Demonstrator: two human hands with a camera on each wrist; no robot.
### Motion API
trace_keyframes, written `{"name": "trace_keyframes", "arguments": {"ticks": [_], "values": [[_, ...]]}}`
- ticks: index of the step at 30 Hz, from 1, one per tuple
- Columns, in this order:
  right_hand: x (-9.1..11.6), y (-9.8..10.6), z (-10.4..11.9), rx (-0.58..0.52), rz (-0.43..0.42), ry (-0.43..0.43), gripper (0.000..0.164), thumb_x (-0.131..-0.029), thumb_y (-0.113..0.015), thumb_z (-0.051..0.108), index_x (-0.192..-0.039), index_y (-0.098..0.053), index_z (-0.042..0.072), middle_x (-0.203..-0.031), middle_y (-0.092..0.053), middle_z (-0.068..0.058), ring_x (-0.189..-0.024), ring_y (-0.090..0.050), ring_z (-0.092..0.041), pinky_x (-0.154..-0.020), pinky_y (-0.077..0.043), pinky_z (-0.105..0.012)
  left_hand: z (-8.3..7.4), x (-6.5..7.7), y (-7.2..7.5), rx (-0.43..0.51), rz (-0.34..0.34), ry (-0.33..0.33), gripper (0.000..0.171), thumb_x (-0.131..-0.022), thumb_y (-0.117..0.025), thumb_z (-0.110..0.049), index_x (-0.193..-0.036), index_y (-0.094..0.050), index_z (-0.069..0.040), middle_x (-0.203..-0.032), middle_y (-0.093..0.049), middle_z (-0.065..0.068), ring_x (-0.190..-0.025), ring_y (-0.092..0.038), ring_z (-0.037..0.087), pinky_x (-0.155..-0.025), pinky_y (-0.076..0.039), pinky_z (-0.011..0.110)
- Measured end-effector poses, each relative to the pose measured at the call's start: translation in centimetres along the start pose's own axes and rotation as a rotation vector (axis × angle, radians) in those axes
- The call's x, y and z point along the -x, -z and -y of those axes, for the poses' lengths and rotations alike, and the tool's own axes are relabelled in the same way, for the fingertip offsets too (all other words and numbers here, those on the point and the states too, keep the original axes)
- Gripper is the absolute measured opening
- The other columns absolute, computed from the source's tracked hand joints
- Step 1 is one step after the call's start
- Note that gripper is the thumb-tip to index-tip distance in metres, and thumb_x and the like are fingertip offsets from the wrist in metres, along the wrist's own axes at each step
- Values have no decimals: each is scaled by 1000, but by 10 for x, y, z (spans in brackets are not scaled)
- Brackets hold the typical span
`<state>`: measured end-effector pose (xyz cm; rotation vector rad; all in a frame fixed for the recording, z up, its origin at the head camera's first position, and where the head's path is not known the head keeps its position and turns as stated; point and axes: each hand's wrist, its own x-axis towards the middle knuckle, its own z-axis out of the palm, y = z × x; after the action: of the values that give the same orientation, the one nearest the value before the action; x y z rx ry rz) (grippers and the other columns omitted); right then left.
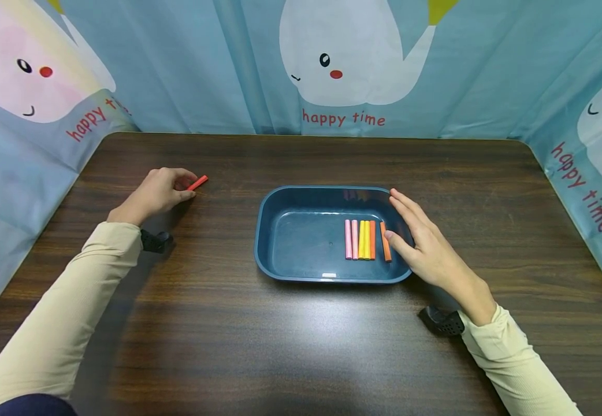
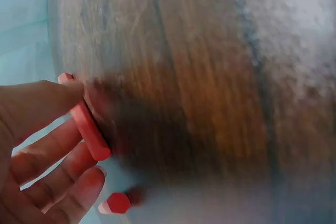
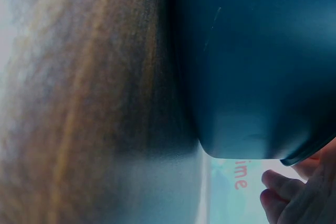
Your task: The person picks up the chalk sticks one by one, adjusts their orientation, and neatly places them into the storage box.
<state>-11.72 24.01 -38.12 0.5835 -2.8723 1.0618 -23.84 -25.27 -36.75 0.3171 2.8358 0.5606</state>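
Note:
My left hand [image 1: 158,193] is low over the left part of the table and pinches a red crayon [image 2: 93,132] between thumb and fingers. The crayon has a six-sided body and points toward the upper right in the head view. A second red crayon [image 2: 116,203] lies beside the fingertips in the left wrist view. My right hand [image 1: 431,251] rests at the right rim of a dark blue tray [image 1: 296,277], fingers fairly straight along the edge. Its thumb reaches inside, its tip close to a slanted orange crayon [image 1: 386,242].
In the tray's right half stand side by side two pink crayons [image 1: 351,240], two yellow crayons [image 1: 364,240] and another orange crayon [image 1: 372,240]. The brown wooden table [image 1: 202,323] ends at the back against a light blue curtain [image 1: 186,69] with whale prints.

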Motion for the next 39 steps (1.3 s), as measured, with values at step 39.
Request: {"name": "trace_keyframes", "arguments": {"ticks": [39], "values": [[0,1,0,-3,6,-5,66,-99,-57,22,-156,-27,4,-165,-22,-8,-149,-27,-34,-111,-30,-64,-61,11,15,139,0,-15,30,-95,-64,-12,-121,-65,2,-107,-70,23,-87,-69,28,-64,-51,30]]}}
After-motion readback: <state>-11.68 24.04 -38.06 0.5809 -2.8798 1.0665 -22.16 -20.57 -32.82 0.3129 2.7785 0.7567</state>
